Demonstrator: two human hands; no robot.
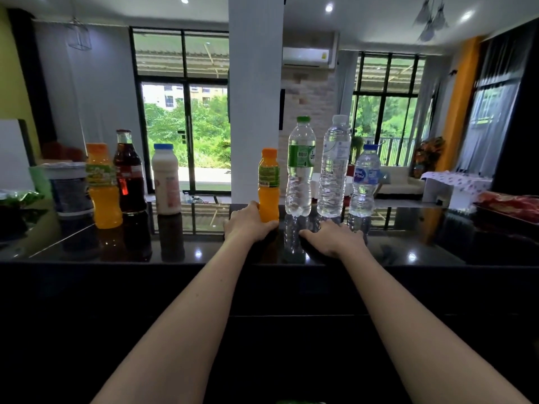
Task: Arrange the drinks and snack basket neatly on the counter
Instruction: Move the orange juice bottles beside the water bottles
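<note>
My left hand [248, 223] grips the base of a small orange juice bottle [268, 182] standing on the black counter [408, 252]. Right of it stand three water bottles: a green-capped one [300, 167], a tall clear one [334, 167] and a short blue-labelled one [365, 182]. My right hand [335, 237] rests flat on the counter in front of the tall water bottle, holding nothing. At the left stand a larger orange juice bottle [103, 188], a dark cola bottle [129, 173] and a white milk bottle [166, 179].
A grey-lidded tub [71, 188] and green snack packets [20, 199] sit at the far left. A red snack packet [510, 205] lies at the far right. A white pillar [255, 97] rises behind the bottles.
</note>
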